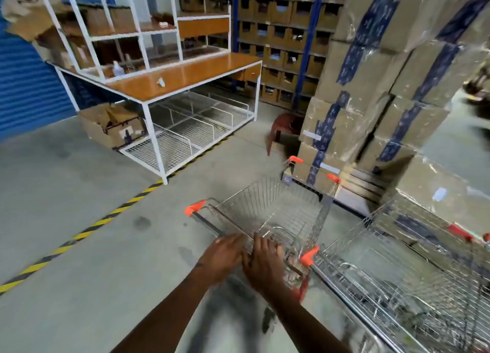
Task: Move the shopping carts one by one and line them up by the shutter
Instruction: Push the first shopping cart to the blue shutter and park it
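Both hands sit side by side on the handle bar of a wire shopping cart [267,212] that stands on the grey concrete floor [66,193] just ahead of the person. The left hand [225,257] lies over the bar with its fingers held close together and bent down across it; the right hand [265,265] rests beside it, touching it, fingers slightly spread and draped over the bar and the wire flap behind it. The blur hides whether the fingertips wrap fully under the bar.

A second cart [397,273] stands just beside the first on its right, the orange corner cap of its handle almost touching the right hand. Directly ahead of the first cart's front edge rises a tall stack of wrapped cardboard boxes [371,87] on a pallet, close against the basket and blocking the way forward. A brown plastic stool [281,129] sits at the stack's left foot.

To the front left stands a white-framed desk [185,74] with an orange top and a mesh lower shelf; an open carton [111,127] lies on the floor at its near left corner. A yellow-and-black stripe [79,236] runs across the floor from the desk's near leg. The blue shutter [23,87] is at the far left, well apart from the cart, behind the desk's left edge. Shelving with boxes [278,34] fills the back wall
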`<state>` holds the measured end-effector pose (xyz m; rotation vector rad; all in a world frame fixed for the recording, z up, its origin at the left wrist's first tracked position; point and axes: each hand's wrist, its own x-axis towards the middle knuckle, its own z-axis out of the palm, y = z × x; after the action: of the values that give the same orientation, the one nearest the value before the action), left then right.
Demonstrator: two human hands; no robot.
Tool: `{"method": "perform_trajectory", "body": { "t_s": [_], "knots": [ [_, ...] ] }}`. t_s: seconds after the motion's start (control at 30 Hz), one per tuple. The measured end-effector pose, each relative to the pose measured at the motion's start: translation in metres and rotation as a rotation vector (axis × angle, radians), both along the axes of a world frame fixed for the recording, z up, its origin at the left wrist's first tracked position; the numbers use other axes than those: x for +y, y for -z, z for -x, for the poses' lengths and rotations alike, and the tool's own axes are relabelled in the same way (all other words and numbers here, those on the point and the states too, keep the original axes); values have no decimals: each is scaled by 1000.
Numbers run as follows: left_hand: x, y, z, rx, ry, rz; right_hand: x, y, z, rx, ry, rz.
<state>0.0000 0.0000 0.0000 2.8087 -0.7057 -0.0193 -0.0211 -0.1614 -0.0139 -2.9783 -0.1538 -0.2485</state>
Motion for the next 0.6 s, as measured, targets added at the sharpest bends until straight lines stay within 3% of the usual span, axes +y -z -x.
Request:
{"method": "perform_trajectory", "body": {
  "t_s": [0.2, 0.33, 0.6],
  "knots": [
    [42, 21, -54, 133, 143, -147, 31, 16, 1, 270, 169, 37],
    [60, 17, -85, 76, 249, -221, 36, 1, -9, 397, 262, 16],
    [65, 25, -123, 179, 345, -443, 66, -15, -14, 457, 474, -32]
  ]
}}
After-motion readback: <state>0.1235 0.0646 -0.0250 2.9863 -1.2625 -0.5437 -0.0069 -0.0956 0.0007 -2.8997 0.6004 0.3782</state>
